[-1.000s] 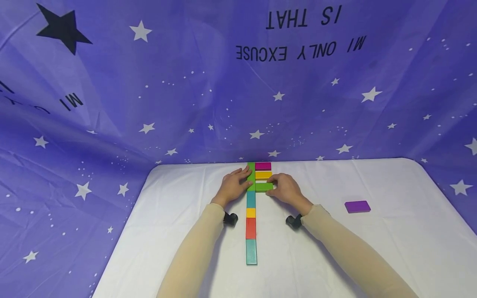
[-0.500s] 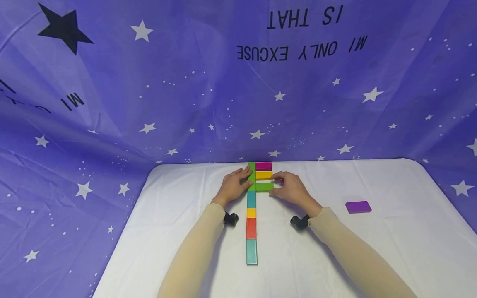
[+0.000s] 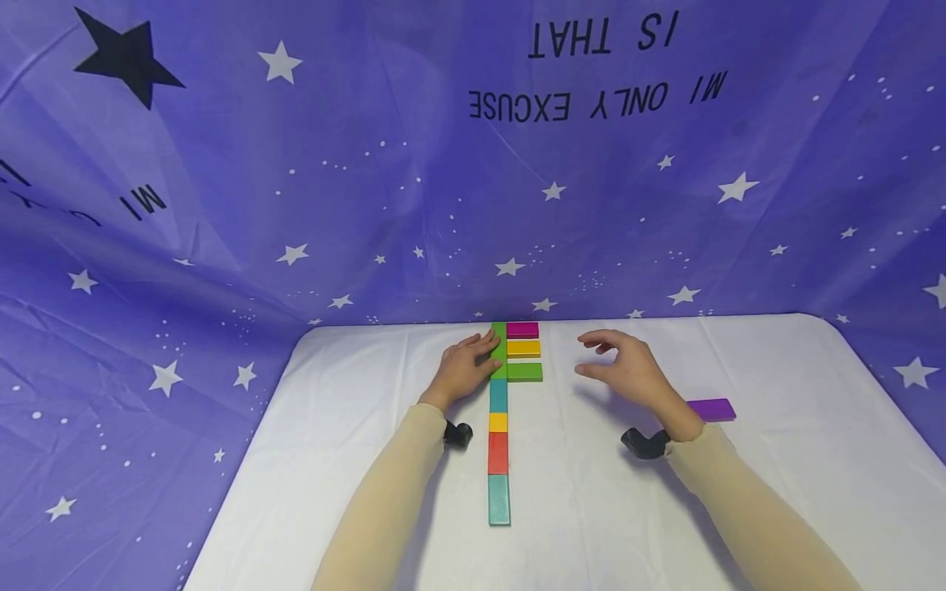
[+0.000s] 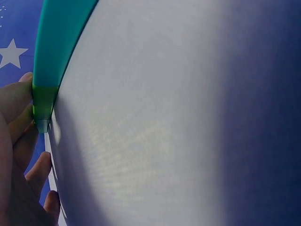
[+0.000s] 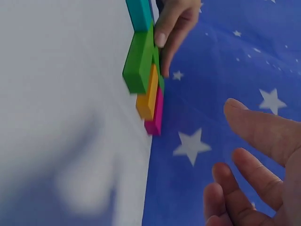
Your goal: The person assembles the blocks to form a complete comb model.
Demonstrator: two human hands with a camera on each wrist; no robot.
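Observation:
A straight column of flat coloured blocks runs down the white table. From the far end it has green (image 3: pixel 501 351), a teal block (image 3: pixel 498 396), a small yellow block (image 3: pixel 498 422), a red block (image 3: pixel 498 453) and another teal block (image 3: pixel 498 499). My left hand (image 3: pixel 461 371) rests its fingertips on the green part from the left. Three blocks stick out sideways from the green: a magenta block (image 3: pixel 522 330), an orange-yellow block (image 3: pixel 524 350) and a green block (image 5: pixel 138 61). To their right my right hand (image 3: pixel 621 367) hovers with fingers apart, holding nothing.
A purple block (image 3: pixel 713 410) lies at the right, partly behind my right wrist. The white table (image 3: pixel 332 492) meets a blue star-printed cloth (image 3: pixel 414 205) at its far edge. Black wrist mounts (image 3: pixel 645 444) hang under both wrists.
My right hand has let go of the green side block and moved right, away from the blocks. The left hand has stayed in place; the green block stays against the column.

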